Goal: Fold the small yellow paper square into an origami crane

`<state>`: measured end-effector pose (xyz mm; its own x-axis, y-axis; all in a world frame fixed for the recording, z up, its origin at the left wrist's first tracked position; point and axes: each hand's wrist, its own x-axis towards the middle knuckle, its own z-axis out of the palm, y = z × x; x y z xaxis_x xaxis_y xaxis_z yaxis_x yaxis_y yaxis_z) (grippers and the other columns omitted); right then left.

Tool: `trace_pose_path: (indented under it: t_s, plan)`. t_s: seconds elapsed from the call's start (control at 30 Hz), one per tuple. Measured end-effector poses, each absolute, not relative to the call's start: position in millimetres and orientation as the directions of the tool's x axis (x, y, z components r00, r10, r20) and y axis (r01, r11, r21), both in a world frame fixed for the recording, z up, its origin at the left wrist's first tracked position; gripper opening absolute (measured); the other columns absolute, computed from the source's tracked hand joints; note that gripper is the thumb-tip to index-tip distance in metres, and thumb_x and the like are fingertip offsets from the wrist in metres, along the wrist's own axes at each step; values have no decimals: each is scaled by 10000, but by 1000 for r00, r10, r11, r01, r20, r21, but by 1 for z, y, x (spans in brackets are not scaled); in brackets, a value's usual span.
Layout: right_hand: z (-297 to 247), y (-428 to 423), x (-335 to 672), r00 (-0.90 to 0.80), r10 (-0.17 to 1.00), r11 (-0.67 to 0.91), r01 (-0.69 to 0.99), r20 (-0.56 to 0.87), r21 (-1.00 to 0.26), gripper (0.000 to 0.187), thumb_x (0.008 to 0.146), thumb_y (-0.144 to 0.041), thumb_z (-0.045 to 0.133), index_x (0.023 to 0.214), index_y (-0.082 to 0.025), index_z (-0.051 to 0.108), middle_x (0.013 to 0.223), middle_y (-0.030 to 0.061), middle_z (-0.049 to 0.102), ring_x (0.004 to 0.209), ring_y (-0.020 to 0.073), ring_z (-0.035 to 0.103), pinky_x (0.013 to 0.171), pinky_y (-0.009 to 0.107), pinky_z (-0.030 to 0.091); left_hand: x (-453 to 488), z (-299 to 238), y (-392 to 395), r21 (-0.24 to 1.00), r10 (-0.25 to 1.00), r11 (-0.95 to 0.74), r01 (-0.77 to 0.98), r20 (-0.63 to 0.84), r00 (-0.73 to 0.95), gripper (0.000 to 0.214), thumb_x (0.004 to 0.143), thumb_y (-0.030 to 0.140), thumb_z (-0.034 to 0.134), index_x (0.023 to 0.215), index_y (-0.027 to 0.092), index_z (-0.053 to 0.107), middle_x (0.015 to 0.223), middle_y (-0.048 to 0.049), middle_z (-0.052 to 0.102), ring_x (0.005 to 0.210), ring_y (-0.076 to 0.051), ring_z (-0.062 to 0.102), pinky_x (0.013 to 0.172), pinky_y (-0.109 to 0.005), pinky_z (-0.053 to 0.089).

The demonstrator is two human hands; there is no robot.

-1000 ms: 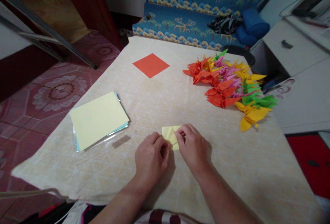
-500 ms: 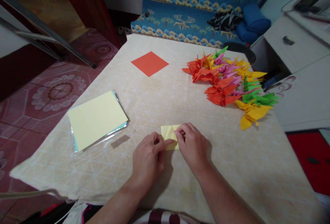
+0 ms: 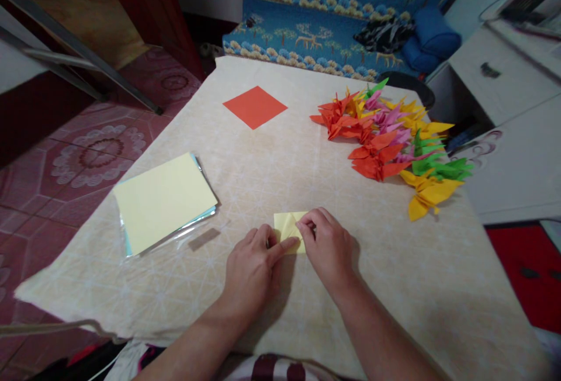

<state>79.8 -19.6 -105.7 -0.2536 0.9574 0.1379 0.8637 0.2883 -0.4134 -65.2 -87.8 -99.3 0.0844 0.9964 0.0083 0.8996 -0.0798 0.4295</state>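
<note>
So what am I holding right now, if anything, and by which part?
A small folded yellow paper: your right hand pinches it toward its right side. Your left hand touches its lower part; whether it grips, I can't tell.

I record the folded paper (image 3: 283,222) before me as pale yellow. The loose sheet (image 3: 255,107) is plain orange-red. On the stack, the top sheet (image 3: 165,203) is pale yellow, with aqua showing beneath. I note four colours among the origami cranes (image 3: 377,159): orange-red, amber yellow, pink and bright green. The tablecloth (image 3: 245,173) is cream with fine white crossing lines. The sofa cover (image 3: 280,35) is blue, printed with tan deer, green trees and cream-and-tan blossoms. Floor tiles (image 3: 99,156): dusky red, pale scalloped rosettes. My garment (image 3: 263,367): maroon and white.
</note>
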Motion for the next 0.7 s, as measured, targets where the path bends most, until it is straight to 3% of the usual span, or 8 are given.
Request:
trace_pose_path:
  t_s: [0.17, 0.3, 0.5, 0.7]
  plan:
    - [-105, -20, 79, -250, 958, 285, 862, 138, -418, 64, 831, -267, 576, 775, -237, 563, 821, -33, 627, 702, 126, 557, 551, 240, 289, -64, -102, -89, 429, 998, -65, 901, 46, 50, 460, 845, 157, 441, 1246, 373, 511, 1106, -47, 524, 825, -176, 541, 662, -304, 451]
    - [-103, -19, 81, -256, 956, 293, 844, 142, -450, 70, 832, -258, 564, 768, -235, 578, 806, -22, 631, 699, 130, 564, 552, 239, 306, -63, -104, -90, 449, 996, -68, 891, 80, 35, 438, 842, 131, 431, 1233, 301, 528, 1273, -51, 483, 911, -190, 559, 748, -340, 475]
    - [-96, -19, 93, -302, 951, 265, 707, 59, -656, 138, 785, -160, 529, 843, -245, 621, 875, -19, 659, 648, 99, 589, 564, 197, 403, -65, -107, -88, 493, 992, -116, 862, 102, 76, 439, 824, 91, 444, 1213, 266, 545, 1227, -34, 559, 995, -211, 539, 822, -354, 469]
    - [-98, -22, 95, -219, 975, 181, 695, 35, -696, 176, 730, -155, 531, 828, -245, 646, 706, -32, 673, 533, 94, 572, 507, 184, 407, -66, -108, -88, 507, 990, -136, 851, 108, 93, 414, 836, 96, 442, 1206, 245, 554, 1222, -24, 576, 992, -206, 532, 828, -353, 469]
